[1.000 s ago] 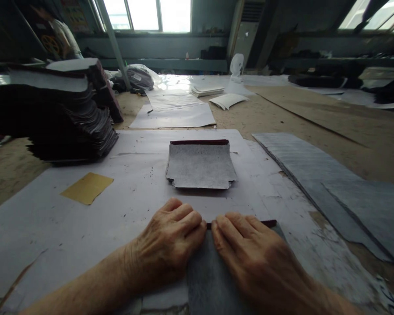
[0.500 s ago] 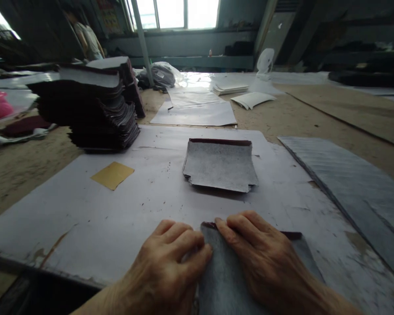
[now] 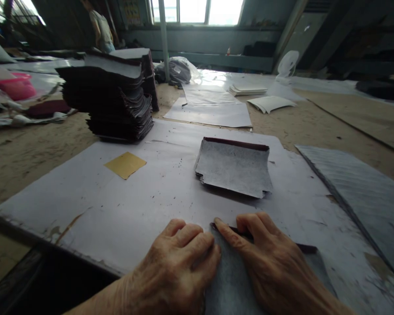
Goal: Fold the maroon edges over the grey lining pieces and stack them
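Observation:
A grey-backed sheet (image 3: 231, 280) with a dark maroon folded strip along its far edge lies at the near edge of the work surface. My left hand (image 3: 180, 262) is closed at the sheet's left edge, fingers curled and thumb against them. Over the sheet rests my right hand (image 3: 272, 258), one digit stretched to the far left corner and pressing on the dark strip. Its other fingers bend down onto that edge. Both hands hide much of the sheet. Just beyond them sits a small pile of similar grey pieces (image 3: 233, 168) with a maroon far edge and notched near corners.
A tall stack of dark sheets (image 3: 118, 100) stands at the back left, with a yellow card (image 3: 125, 165) in front. Grey quilted-looking sheets (image 3: 357, 183) lie at right. Farther back are white sheets (image 3: 210, 111), a small fan (image 3: 287, 63), a pink basin (image 3: 18, 87) and a person (image 3: 101, 28).
The view has swung left, so everything sits farther right in the picture. My right hand's outstretched digit still presses at the sheet's corner, with its other fingers a little farther from it.

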`<state>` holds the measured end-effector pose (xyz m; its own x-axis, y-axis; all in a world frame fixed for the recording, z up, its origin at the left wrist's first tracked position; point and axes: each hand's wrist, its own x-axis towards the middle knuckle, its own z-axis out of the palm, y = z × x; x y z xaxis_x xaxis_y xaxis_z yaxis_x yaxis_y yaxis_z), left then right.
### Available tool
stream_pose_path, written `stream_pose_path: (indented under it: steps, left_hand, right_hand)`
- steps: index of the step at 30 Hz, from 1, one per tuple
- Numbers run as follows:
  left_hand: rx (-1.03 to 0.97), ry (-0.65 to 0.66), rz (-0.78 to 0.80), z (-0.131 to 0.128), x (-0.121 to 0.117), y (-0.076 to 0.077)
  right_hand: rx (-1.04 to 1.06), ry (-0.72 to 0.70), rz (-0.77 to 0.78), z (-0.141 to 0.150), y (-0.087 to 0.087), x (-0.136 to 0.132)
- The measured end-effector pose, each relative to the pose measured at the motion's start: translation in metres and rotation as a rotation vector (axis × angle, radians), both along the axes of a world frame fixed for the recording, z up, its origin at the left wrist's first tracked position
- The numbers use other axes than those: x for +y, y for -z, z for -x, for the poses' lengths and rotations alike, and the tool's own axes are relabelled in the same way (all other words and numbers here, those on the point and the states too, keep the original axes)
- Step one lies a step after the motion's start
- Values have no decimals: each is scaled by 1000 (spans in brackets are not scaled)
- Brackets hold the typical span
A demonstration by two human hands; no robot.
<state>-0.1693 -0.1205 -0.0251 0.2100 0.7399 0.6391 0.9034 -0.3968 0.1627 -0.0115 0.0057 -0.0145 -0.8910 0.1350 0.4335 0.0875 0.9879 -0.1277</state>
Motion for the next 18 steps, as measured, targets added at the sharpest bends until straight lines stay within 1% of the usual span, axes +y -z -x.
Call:
stream_pose_path:
  steps: [6, 13, 15, 18]
  left_hand:
    - [22, -10, -3, -1, -1, 1]
    - [43, -16, 24, -1, -2, 1]
    - [31, 0, 61, -1, -3, 0]
    - [7, 13, 120, -1, -4, -4]
  right_hand:
    - [-25, 12, -33, 1, -3, 0]
    - [-111, 66, -138, 8, -3, -8]
    - [-117, 60, -108, 8, -4, -5]
    - [-10, 34, 58, 1, -8, 5]
